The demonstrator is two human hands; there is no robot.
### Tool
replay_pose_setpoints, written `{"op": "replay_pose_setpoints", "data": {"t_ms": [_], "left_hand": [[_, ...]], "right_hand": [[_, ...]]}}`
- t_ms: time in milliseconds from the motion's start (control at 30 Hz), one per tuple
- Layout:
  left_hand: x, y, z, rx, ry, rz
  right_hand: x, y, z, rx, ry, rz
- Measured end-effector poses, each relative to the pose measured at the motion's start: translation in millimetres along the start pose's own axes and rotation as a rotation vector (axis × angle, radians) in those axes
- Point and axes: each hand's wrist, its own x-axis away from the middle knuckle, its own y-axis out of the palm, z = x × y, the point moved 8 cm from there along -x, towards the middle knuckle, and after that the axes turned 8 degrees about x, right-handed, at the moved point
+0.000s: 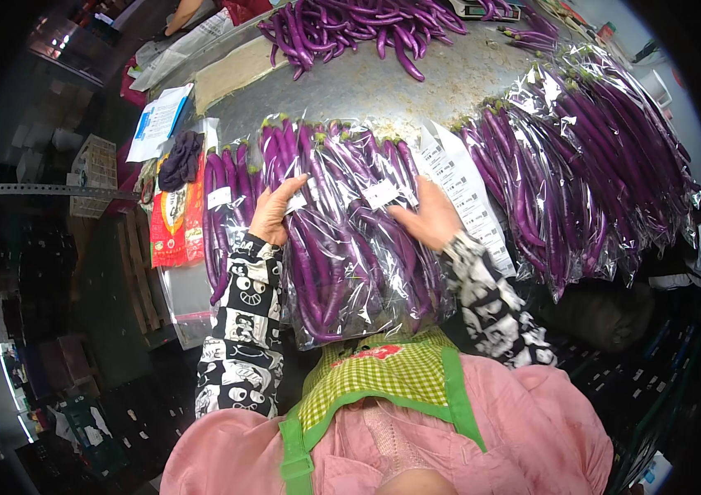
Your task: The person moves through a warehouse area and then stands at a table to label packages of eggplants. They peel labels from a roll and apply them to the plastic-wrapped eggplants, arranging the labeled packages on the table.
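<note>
Several clear plastic bags of long purple eggplants (326, 260) lie side by side before me at the table's near edge. My left hand (276, 213) grips their left side, thumb on top near a small white label. From the right, my right hand (429, 213) holds the same group, its thumb by another white label (381, 195); some of its fingers are hidden. Just left of my left hand is another labelled bag of eggplants (227, 179). A strip of printed label sheet (465, 198) lies beside my right hand.
Bagged eggplants (585, 148) are heaped at right. Loose eggplants (350, 28) lie across the metal table (449, 80), near a scale (486, 9). At left are a red-and-yellow package (177, 216), a dark cloth (181, 161) and papers (159, 124). Another person's arm (182, 15) shows at the back.
</note>
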Motion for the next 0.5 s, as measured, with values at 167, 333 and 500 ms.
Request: {"op": "replay_pose_setpoints", "data": {"t_ms": [167,333,500], "left_hand": [[-1,12,2,-0.25,0.1,-0.043],[-6,1,6,-1.34,-0.009,0.246],[27,50,23,-1.285,0.265,0.492]], "right_hand": [[-24,24,-49,0.149,0.103,0.003],[-40,57,-40,-0.274,-0.015,-0.146],[-56,54,-30,-0.158,-0.073,-0.162]]}}
